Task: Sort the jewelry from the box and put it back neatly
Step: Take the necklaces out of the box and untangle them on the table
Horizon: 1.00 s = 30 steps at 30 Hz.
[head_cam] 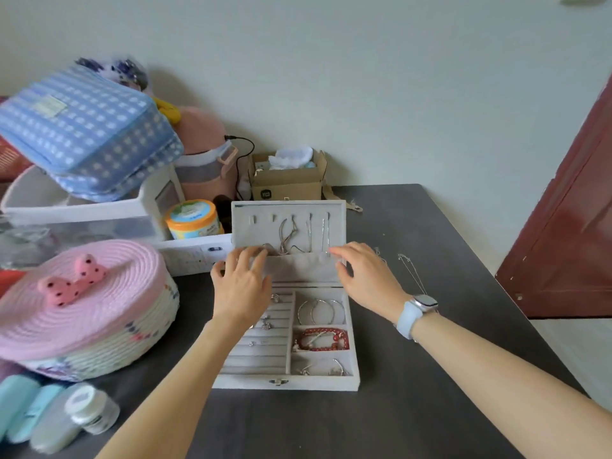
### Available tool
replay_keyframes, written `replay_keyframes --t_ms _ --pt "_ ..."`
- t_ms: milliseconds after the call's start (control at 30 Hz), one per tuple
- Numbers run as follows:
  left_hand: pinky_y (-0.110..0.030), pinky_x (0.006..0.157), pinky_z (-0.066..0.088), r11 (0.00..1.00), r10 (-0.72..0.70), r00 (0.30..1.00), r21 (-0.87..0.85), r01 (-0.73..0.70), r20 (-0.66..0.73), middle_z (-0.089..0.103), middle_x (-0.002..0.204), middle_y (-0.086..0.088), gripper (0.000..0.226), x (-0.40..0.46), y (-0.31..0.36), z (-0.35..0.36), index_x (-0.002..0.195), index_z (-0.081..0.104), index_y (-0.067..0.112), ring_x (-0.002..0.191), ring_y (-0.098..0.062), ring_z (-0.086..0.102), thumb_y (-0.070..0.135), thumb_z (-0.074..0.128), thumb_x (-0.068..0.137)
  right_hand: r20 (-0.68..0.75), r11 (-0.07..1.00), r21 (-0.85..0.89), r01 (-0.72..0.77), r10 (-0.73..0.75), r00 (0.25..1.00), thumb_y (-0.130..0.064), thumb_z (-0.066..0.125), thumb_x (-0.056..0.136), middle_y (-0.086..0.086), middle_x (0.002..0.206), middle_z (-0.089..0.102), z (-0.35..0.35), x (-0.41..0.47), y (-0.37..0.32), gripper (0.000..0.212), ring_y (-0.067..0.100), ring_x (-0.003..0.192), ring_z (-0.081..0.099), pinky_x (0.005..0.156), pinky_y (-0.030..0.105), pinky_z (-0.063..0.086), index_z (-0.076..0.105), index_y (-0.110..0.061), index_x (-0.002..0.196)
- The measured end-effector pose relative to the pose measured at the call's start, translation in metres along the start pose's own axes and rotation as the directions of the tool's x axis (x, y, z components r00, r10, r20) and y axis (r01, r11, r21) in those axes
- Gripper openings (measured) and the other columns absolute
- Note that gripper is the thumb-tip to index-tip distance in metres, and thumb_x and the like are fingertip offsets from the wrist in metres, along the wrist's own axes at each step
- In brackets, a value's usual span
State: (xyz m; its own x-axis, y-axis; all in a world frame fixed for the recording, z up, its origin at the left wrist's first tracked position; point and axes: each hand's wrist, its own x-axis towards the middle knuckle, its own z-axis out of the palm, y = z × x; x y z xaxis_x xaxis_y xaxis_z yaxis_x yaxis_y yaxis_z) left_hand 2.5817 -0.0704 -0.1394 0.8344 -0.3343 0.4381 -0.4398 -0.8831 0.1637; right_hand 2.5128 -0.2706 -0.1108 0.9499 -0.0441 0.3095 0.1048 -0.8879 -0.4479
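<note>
A pale grey jewelry box [284,385] stands open on the dark table. Its raised lid [336,223] holds hanging necklaces [308,231] above a fabric pocket [303,268]. In the tray lie rings [266,323] in the slotted left part, silver bangles [319,311], a red bead bracelet [323,339] and small silver pieces [334,367]. My left hand [241,286] rests at the left end of the pocket, fingers spread. My right hand [362,276], with a watch on the wrist, touches the pocket's right end. A thin silver chain [412,273] lies on the table right of the box.
A pink woven basket with a bow lid [79,309] sits left of the box. Behind it are a white plastic bin [99,223], a blue checked bag [86,134], an orange-lidded jar [192,218] and a cardboard box [286,180]. Small bottles [56,415] lie at front left. A red door [569,226] stands right.
</note>
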Motion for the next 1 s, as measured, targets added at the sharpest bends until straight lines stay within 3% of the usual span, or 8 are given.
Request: replay_keyframes --t_ms 133,300,500,667,1000 --pt "-0.057 0.086 0.043 0.997 0.067 0.993 0.054 -0.062 -0.097 0.063 0.103 -0.011 0.045 -0.001 -0.006 0.014 0.109 0.063 0.012 0.108 -0.029 0.042 0.016 0.075 0.066 -0.092 0.994 0.025 -0.105 0.107 0.990 -0.016 0.042 0.092 0.005 0.111 0.065 0.000 0.037 -0.014 0.028 0.027 0.105 0.055 0.083 0.035 0.045 0.056 -0.012 0.116" --pt "-0.051 0.085 0.047 0.991 0.093 0.980 -0.078 -0.107 -0.174 0.060 0.104 -0.014 0.040 -0.009 -0.013 0.023 0.109 0.061 0.010 0.113 -0.033 0.044 0.009 0.071 0.070 -0.135 0.972 -0.048 -0.230 0.222 0.966 -0.024 0.042 0.093 0.007 0.102 0.068 0.010 0.071 -0.024 0.022 0.033 0.096 0.059 0.067 0.030 0.037 0.057 -0.015 0.105" --pt "-0.048 0.085 0.049 0.966 0.083 0.978 -0.224 -0.126 -0.190 0.057 0.107 -0.019 0.042 -0.015 -0.015 0.027 0.112 0.059 0.003 0.119 -0.031 0.032 -0.001 0.066 0.071 -0.195 0.945 -0.075 -0.318 0.298 0.934 -0.029 0.046 0.092 0.010 0.101 0.067 0.026 0.077 -0.028 0.021 0.035 0.094 0.060 0.069 0.030 0.035 0.058 -0.014 0.100" --pt "-0.047 0.079 0.052 0.962 0.062 0.974 -0.245 -0.116 -0.217 0.057 0.105 -0.019 0.040 -0.017 -0.013 0.028 0.109 0.059 0.002 0.117 -0.030 0.032 -0.002 0.067 0.070 -0.229 0.937 -0.116 -0.331 0.299 0.927 -0.025 0.043 0.092 0.013 0.101 0.067 0.031 0.082 -0.030 0.022 0.037 0.093 0.060 0.068 0.031 0.034 0.059 -0.011 0.099" --pt "-0.043 0.084 0.050 0.969 0.054 0.970 -0.221 -0.109 -0.239 0.057 0.108 -0.018 0.039 -0.019 -0.012 0.031 0.110 0.059 0.004 0.119 -0.032 0.037 0.000 0.065 0.072 -0.244 0.938 -0.152 -0.313 0.271 0.931 -0.021 0.041 0.092 0.014 0.097 0.067 0.035 0.087 -0.031 0.022 0.037 0.090 0.060 0.068 0.032 0.038 0.058 -0.007 0.098"
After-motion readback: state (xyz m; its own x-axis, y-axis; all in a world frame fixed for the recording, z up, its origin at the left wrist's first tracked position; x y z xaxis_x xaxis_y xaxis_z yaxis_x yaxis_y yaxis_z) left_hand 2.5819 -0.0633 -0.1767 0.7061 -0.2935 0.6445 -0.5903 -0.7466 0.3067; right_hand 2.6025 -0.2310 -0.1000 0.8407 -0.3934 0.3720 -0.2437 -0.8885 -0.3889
